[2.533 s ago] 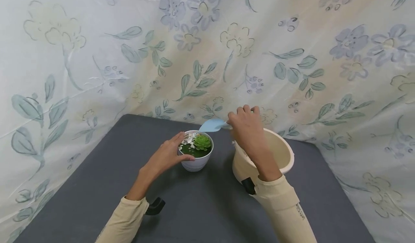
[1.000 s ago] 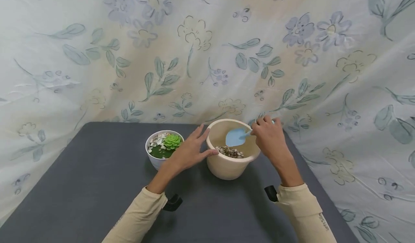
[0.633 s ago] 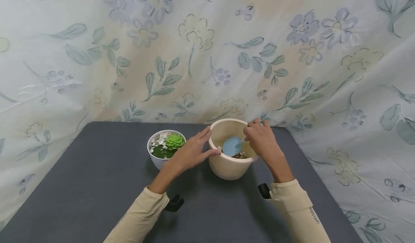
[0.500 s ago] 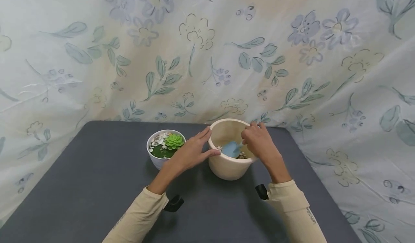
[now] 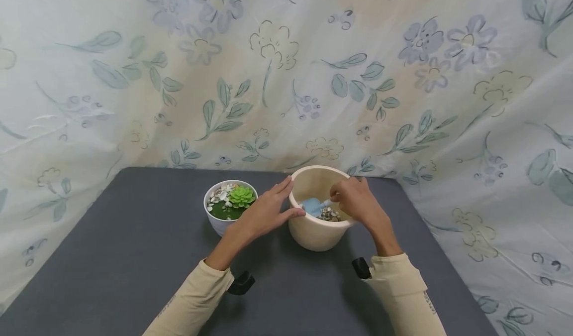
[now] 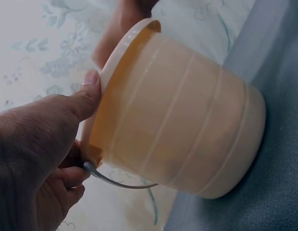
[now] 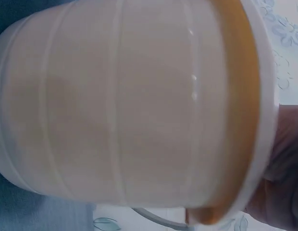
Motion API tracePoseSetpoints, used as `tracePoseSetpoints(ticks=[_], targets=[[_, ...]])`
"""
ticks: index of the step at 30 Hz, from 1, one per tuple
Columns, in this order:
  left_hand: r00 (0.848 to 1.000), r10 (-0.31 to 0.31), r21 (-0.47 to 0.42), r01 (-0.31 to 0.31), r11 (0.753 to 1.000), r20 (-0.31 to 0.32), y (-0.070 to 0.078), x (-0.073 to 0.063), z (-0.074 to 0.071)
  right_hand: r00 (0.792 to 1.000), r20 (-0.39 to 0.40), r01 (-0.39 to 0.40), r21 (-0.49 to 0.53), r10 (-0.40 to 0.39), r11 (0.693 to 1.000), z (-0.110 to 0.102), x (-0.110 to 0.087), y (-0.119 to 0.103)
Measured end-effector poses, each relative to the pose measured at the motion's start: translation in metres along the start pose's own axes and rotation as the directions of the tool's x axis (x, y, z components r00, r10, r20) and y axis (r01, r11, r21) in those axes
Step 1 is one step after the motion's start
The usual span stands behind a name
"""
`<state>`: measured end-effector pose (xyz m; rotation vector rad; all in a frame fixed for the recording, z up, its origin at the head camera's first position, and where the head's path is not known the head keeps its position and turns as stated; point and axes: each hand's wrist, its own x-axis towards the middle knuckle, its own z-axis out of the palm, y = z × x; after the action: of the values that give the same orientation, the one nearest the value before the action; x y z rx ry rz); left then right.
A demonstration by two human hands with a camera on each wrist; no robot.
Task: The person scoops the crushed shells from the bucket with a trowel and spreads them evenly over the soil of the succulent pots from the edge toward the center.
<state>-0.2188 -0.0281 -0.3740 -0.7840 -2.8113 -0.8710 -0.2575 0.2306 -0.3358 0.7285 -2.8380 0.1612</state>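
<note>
In the head view my right hand [image 5: 356,200] grips the handle of a light blue garden trowel [image 5: 312,206], reaching over the right rim of a cream bucket [image 5: 315,237]. The blade lies low inside the bucket, against the pebbles [image 5: 330,215]. My left hand [image 5: 264,210] holds the bucket's left rim. In the left wrist view that hand [image 6: 48,144] has its thumb on the rim and bent fingers near the grey bail handle [image 6: 122,185]. The bucket wall [image 7: 139,106] fills most of the right wrist view and hides the trowel there.
A white pot [image 5: 217,225] with a green succulent [image 5: 241,196], pale stones and green moss-like ground stands left of the bucket, behind my left forearm. Both containers are on a dark grey table [image 5: 134,256]. A floral cloth [image 5: 277,77] hangs behind the table.
Both hands have gone from the white pot to the bucket, the left now on its rim. The trowel has dropped into the bucket, its blade now lower and further left. The head view turned right.
</note>
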Motion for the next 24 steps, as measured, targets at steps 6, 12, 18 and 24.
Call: tracePoseSetpoints(ticks=[6,12,18,24], targets=[[1.0,-0.019,-0.002,0.019,1.0,-0.015,0.0,0.0,-0.001,0.997,-0.058,-0.053,0.067,0.057,0.996,-0.007,-0.004,0.001],[1.0,-0.017,-0.013,0.016,1.0,-0.017,0.001,0.001,0.002,0.99,-0.117,-0.079,0.039,0.083,0.996,-0.012,-0.01,0.004],[0.999,0.01,-0.014,-0.011,1.0,-0.036,0.0,-0.001,0.004,0.983,-0.172,-0.072,-0.002,0.07,0.997,-0.018,-0.016,0.007],[0.999,0.027,-0.008,-0.027,1.0,-0.038,0.0,0.0,0.005,0.979,-0.177,-0.1,0.005,0.099,0.995,-0.02,-0.021,0.01]])
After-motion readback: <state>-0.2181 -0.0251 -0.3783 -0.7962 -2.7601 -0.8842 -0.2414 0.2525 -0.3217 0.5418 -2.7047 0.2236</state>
